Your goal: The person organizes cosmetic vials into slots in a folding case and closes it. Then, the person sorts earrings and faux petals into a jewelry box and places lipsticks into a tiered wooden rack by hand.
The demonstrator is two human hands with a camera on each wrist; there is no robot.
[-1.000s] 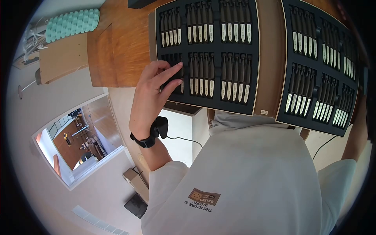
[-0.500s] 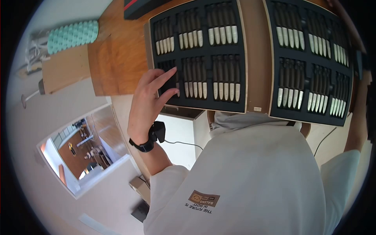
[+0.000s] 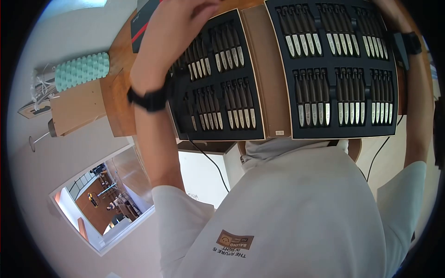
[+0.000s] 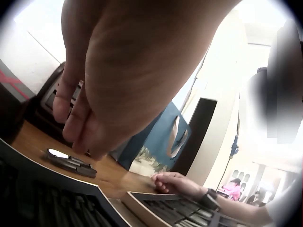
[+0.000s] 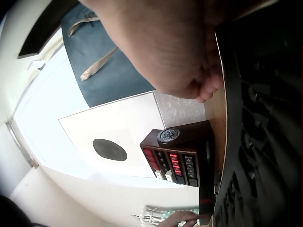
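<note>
My left hand point(image 3: 178, 28) reaches over the far side of the left tray point(image 3: 222, 135), its fingers pointing down with nothing visible between them. In the left wrist view, several slim dark pieces point(image 4: 71, 163) lie on the table below its fingertips. An opened case holds two black trays with rows of slim dark tools with pale tips point(image 3: 211, 111). Slots at the left tray's near-left corner stand vacant beside one remaining tool point(image 3: 193, 121). My right hand point(image 4: 175, 182), fingers loosely curled, rests beside the far edge of the right tray point(image 3: 343, 133).
A blue bag point(image 4: 165, 132) stands behind the case. A dark box point(image 5: 189, 151) with red and black rows stands on the wooden table point(image 3: 121, 113). A red-striped black box point(image 3: 141, 25) lies at the far left, near a green bumpy object point(image 3: 83, 72).
My left hand has left the near-left corner of the left tray and moved away from the body, over its far side. The case appears shifted left in the head view.
</note>
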